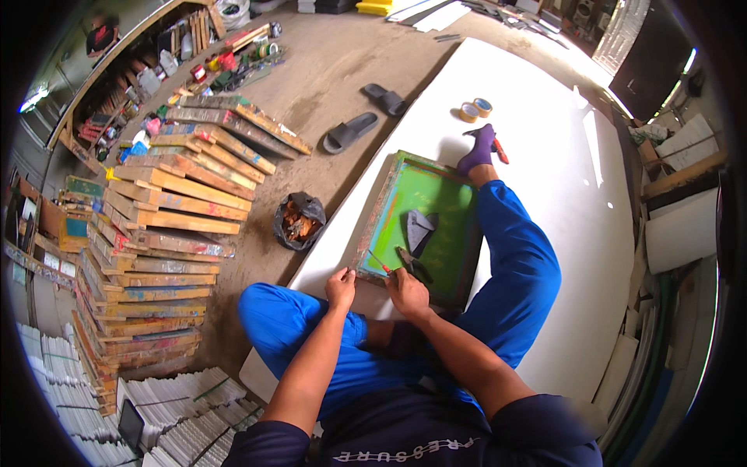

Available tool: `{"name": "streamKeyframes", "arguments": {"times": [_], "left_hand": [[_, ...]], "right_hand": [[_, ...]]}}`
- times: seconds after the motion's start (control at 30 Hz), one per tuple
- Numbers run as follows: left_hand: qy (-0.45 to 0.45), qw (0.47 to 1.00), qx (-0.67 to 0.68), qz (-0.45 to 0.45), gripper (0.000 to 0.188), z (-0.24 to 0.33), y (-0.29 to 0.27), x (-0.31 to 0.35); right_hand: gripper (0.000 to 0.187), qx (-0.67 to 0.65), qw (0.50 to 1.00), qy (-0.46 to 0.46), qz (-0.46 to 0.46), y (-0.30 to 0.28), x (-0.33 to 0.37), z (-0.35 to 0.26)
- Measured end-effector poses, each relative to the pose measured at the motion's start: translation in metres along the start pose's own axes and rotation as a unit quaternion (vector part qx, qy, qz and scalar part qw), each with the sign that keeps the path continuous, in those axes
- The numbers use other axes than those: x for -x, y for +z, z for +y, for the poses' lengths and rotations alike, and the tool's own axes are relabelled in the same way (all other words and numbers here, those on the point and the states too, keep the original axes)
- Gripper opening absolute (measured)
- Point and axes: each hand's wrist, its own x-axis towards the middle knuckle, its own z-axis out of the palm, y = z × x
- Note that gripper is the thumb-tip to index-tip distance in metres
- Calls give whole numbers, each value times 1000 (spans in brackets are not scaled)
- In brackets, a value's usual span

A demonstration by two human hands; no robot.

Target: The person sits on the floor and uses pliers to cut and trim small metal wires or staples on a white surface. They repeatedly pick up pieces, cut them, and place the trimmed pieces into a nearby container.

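Note:
A screen-printing frame point(379, 208) with worn wooden sides and green-stained mesh lies on the white board between my legs. My left hand point(341, 289) is closed at the frame's near left corner, its fingertips on the wood. In my right hand point(408, 295), above the near side, is a thin tool with a red handle point(386, 269), apparently a screwdriver; its slim shaft points toward the left side. Pliers point(416, 265) with dark handles rest on the mesh just beyond the right hand. Past them lies a folded dark grey cloth point(420, 228).
Two tape rolls point(468, 112) and a red-handled tool point(499, 149) lie by my outstretched foot. Left of the board stand a black bag of scraps point(299, 221), dark slippers point(350, 132) and a long row of wooden frames point(179, 265). White stacked sheets point(187, 409) fill the lower left.

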Motion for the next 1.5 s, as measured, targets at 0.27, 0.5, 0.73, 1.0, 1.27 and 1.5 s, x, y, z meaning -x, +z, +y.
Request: {"name": "streamKeyframes", "arguments": {"times": [0.27, 0.5, 0.73, 1.0, 1.27, 1.5], "left_hand": [[-90, 989, 113, 8, 41, 5, 1, 8], [-95, 991, 98, -1, 46, 7, 0, 8], [-55, 997, 47, -16, 48, 20, 2, 12], [14, 999, -33, 1, 45, -13, 6, -6], [4, 999, -23, -22, 42, 4, 0, 7], [-163, 969, 185, 4, 38, 19, -3, 9]], "right_hand": [[34, -41, 997, 57, -40, -23, 5, 17], [32, -47, 996, 24, -73, -27, 6, -13], [30, -18, 994, 43, -104, -29, 18, -15], [32, -16, 996, 65, -56, -66, 14, -8], [37, -140, 987, 71, 33, -100, 2, -22], [38, -142, 981, 117, 62, -118, -8, 39]]}}
